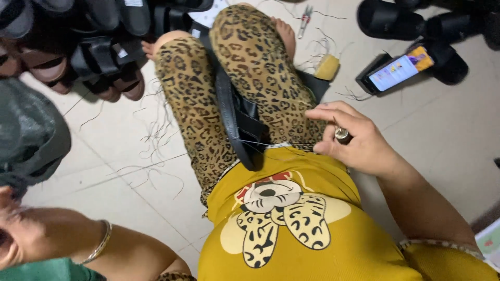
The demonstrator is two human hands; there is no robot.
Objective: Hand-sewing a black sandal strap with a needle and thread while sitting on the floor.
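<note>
We note right hand [359, 143] pinched shut on taut thread [260, 143] — black sandal [237, 117] wedged between knees. Left hand [8, 234] at frame edge, grip unclear. We advise steady, straight pull.

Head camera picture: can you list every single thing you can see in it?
Sandal: one, black, wedged between the knees.
Thread: one dark strand, pulled taut from the sandal to the right hand.
Sandal pile: several, black and brown, top left floor.
More sandals: a few, black, top right.
Phone: one, screen lit, floor at right.
Yellow lump: one, beside the knee.
Thread scraps: many, dark, on the tiles.
Bracelet: one, silvery, left wrist.
Left hand: mostly out of frame.
Right hand: metal thimble on a finger.
</note>
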